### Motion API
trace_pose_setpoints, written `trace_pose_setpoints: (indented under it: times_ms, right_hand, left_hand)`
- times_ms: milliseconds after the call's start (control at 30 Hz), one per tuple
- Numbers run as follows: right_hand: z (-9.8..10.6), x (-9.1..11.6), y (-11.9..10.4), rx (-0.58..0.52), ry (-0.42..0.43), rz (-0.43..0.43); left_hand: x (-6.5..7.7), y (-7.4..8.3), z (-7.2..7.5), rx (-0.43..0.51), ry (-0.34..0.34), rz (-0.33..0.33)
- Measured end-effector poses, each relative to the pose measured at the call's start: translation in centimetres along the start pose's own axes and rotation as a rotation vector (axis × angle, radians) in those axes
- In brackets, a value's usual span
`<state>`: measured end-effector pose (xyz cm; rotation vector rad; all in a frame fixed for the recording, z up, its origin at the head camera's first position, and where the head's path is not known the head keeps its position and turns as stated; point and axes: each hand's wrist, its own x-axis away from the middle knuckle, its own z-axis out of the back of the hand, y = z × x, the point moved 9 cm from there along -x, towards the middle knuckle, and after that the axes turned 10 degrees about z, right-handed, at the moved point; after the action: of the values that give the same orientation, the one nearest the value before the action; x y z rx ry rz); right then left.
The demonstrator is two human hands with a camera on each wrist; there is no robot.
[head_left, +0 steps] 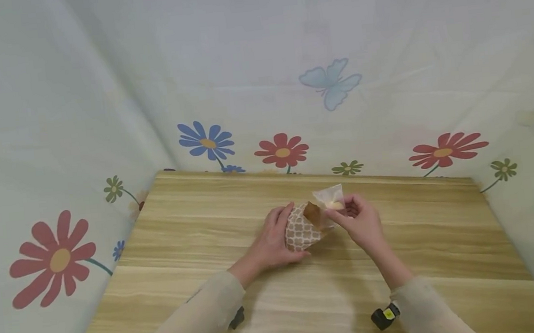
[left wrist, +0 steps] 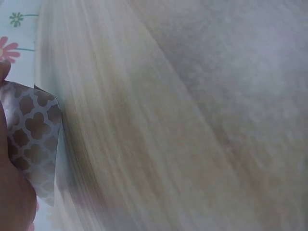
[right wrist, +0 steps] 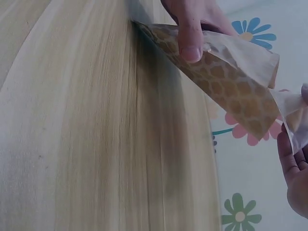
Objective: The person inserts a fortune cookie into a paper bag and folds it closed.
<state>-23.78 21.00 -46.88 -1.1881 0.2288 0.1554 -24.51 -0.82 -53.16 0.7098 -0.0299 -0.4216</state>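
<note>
One bag: brown paper with a white lattice print (head_left: 299,230), held tilted above or on the table; whether its lowest corner touches the wood I cannot tell.
Bag and grip: it sits between the thumb and fingers of the left hand (head_left: 269,244), thumb along the near side, fingers along the far side; its mouth points away from that palm, toward the right hand (head_left: 364,224).
Flap: plain brown paper (head_left: 312,213) sticks up at the mouth, between the two hands.
Packet: small, see-through, with something pale yellow inside (head_left: 331,195); it is just beside the mouth, and whether it touches the bag is unclear.
Left grip: spread about as wide as the bag and holding it; the right wrist view shows the thumb lying over the print.
Right grip: narrow, thumb and fingertips pinching the packet at its side nearest that hand.
Sleeves: pale, on the left (head_left: 199,317) and right (head_left: 427,306) forearms, a black device (head_left: 385,316) with a yellow label by the right cuff.
Table: light wood grain (head_left: 194,216), under both hands.
Cloth: white (head_left: 235,41), behind the table and at its sides, printed with red, blue and green flowers and a pale blue butterfly (head_left: 331,82).
</note>
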Motion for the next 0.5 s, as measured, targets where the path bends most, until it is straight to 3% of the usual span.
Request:
trace_pose_setpoints:
  times_ms: [500]
  right_hand:
    - [-0.52,0.82,-0.79,0.205,-0.024,0.116]
  left_hand:
    - [0.07,0.23,-0.20,-0.072,0.041,0.008]
